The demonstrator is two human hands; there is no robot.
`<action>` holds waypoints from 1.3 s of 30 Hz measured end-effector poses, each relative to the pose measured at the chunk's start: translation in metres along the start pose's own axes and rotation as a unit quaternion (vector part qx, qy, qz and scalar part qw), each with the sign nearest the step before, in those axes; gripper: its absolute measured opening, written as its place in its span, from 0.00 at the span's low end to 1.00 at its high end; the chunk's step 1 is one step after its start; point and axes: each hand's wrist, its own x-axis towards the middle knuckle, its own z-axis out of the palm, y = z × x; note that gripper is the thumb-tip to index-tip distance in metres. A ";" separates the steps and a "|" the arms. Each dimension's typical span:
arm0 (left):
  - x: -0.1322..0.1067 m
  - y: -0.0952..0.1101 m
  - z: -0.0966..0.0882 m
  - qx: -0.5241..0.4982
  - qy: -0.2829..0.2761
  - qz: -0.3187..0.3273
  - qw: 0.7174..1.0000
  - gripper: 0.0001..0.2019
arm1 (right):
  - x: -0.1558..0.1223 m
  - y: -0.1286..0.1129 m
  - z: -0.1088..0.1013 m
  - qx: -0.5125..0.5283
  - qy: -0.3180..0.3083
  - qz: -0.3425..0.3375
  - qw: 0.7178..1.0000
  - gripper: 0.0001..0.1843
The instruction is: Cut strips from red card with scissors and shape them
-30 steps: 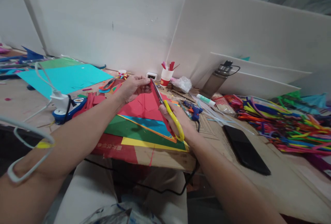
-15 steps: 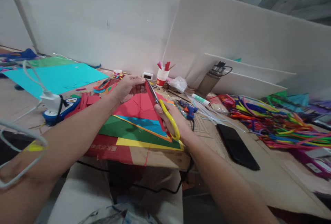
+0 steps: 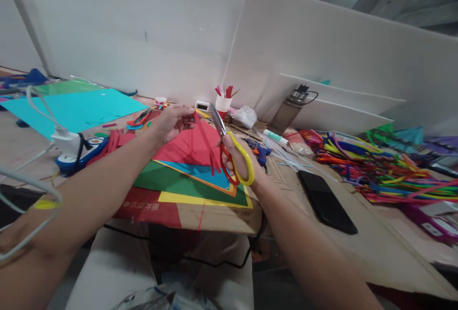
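My left hand (image 3: 176, 121) pinches the top of a narrow red paper strip (image 3: 205, 138), which hangs down over the sheets below. In my right hand (image 3: 238, 157) is a pair of scissors (image 3: 219, 121) with one yellow and one red handle. Their blades point up and away, just right of the strip and apart from it. Under both hands lies a red paper sheet (image 3: 175, 148) on top of blue (image 3: 203, 176), green (image 3: 171, 183) and yellow (image 3: 203, 200) sheets.
Red strips (image 3: 119, 140) lie left, near a blue power strip (image 3: 82, 155) with a white cable. At the back stand a paper cup (image 3: 223, 105) and a bottle (image 3: 289, 109). To the right are a glue gun (image 3: 261, 151), a black phone (image 3: 325, 200) and colourful pipe cleaners (image 3: 386, 167).
The scissors have moved right, away from the red paper, and both handles now show. The strip now hangs loose from my left hand, which has shifted slightly left.
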 end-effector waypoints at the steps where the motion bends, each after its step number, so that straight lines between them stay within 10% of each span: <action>1: 0.001 0.000 -0.001 -0.005 0.007 0.000 1.000 0.05 | 0.002 0.002 -0.003 0.011 0.005 -0.003 1.000 0.28; 12: 0.000 0.009 0.004 -0.112 0.107 -0.065 0.986 0.07 | 0.014 0.004 -0.017 -0.148 0.047 0.028 0.988 0.27; 17: 0.003 0.004 -0.005 -0.133 0.102 -0.084 0.982 0.05 | 0.024 0.018 -0.027 -0.446 0.106 0.039 0.888 0.19; 26: 0.004 -0.009 -0.005 0.033 0.042 -0.099 0.994 0.03 | 0.017 0.020 -0.017 -0.602 0.022 0.016 0.798 0.14; 33: 0.002 -0.020 -0.002 0.152 0.044 -0.129 0.979 0.04 | 0.023 0.007 -0.002 -0.394 0.070 -0.018 0.916 0.18; 39: 0.001 -0.041 -0.002 0.204 0.046 -0.086 0.974 0.06 | 0.032 0.007 0.016 -0.389 0.026 0.005 0.921 0.20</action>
